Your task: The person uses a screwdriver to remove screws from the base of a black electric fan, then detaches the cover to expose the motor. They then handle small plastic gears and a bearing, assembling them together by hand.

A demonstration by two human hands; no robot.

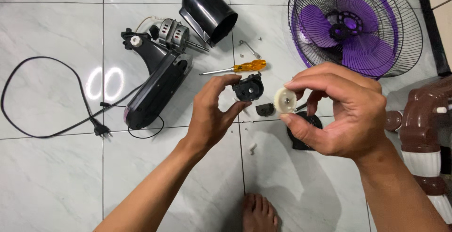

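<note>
A small black gearbox housing [248,87] is pinched between the fingertips of the left hand [212,114], while a white plastic gear [285,100] is gripped between thumb and forefinger of the right hand [341,114], just apart from it. The fan is seen well dismantled: motor assembly [172,34], black motor cover [209,11], yellow-handled screwdriver [235,67] and purple-bladed fan guard [355,25] lie beyond the fingers, with reassembly judged still outstanding

My left hand [212,114] pinches a small black gearbox housing [248,87] between thumb and fingertips. My right hand [339,112] grips a white plastic gear [285,100] at its fingertips, just beside the housing. An orange-handled screwdriver [238,67] lies just beyond my left fingers.
</note>
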